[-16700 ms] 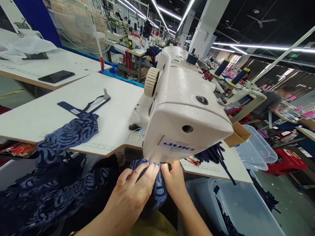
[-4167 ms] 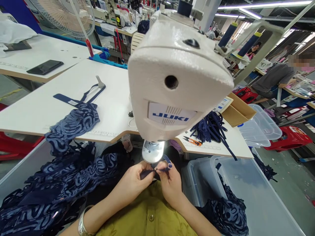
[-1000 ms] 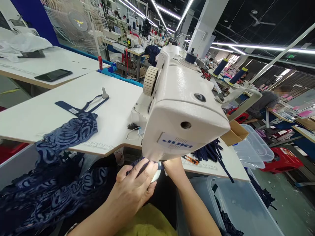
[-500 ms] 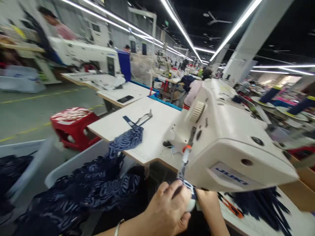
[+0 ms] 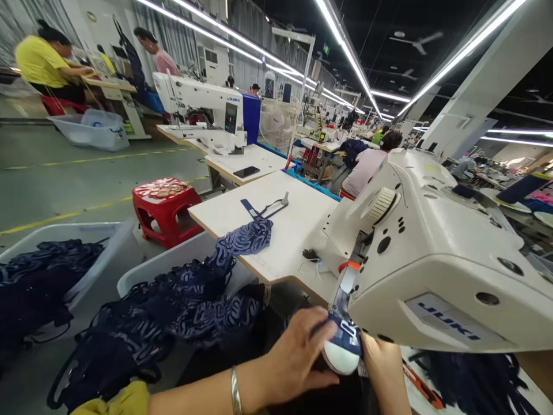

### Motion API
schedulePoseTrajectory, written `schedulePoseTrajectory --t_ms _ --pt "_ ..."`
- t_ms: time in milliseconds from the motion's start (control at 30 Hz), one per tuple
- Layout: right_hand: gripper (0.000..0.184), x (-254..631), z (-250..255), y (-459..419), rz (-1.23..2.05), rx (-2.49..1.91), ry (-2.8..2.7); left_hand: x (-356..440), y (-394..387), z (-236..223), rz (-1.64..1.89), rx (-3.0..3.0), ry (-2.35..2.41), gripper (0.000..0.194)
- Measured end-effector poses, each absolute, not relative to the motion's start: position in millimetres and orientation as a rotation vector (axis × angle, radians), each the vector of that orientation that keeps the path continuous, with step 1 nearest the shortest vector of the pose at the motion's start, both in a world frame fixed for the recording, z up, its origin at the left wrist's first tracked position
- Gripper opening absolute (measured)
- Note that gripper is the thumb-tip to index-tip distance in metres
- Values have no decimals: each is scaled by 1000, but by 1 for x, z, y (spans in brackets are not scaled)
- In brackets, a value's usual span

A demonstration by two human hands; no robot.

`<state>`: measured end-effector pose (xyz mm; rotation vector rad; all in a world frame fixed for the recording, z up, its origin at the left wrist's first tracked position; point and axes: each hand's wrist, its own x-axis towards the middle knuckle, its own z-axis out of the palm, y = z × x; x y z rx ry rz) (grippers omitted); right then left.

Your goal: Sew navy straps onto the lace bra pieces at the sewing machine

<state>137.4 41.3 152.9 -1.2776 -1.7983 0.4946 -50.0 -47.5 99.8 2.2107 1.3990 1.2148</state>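
Note:
My left hand [image 5: 298, 357], with a silver bracelet at its wrist, curls its fingers over the edge of a piece of navy fabric [image 5: 322, 327]; the thumb lies lower, beside the white rounded end [image 5: 341, 358] of the sewing machine's narrow arm. The fabric lies over this arm, under the needle area. My right hand [image 5: 382, 363] is on the other side of the fabric, its fingers mostly hidden behind the white JUKI sewing machine head [image 5: 436, 276]. Orange-handled scissors [image 5: 425, 392] lie right of it, by dark navy strips [image 5: 475, 380].
On the white table [image 5: 298, 202], a patterned navy garment [image 5: 246, 237] with straps trails into a plastic bin [image 5: 142, 271] of similar pieces. A second bin [image 5: 93, 230], a red stool [image 5: 166, 213] and a phone [image 5: 246, 172] are at left. Other people sit at machines beyond.
The view has swung left, so things sit further right. My left hand's fingers have loosened and drawn back a little, showing more of the fabric and the white arm end.

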Motion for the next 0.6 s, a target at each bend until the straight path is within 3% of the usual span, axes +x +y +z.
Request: schedulePoseTrajectory --t_ms 33,100,233,333,467,600 --pt "21 136 154 39 519 -1294 -1813 -50 -47 84 1224 2091 1462 95" --pt "25 134 157 35 561 -1338 -1808 -50 -46 52 1188 1843 1594 96" --pt "28 127 165 26 631 -1412 -1719 -53 -43 3 975 1506 1666 48" --pt "27 127 172 16 739 -1483 -1625 -59 -45 -11 782 1388 1619 31" --pt "31 158 178 -5 910 -1630 -1439 -77 -56 9 668 1326 1655 32" --pt "33 213 168 -32 1063 -1652 -1497 -140 -71 71 666 1396 1807 32"
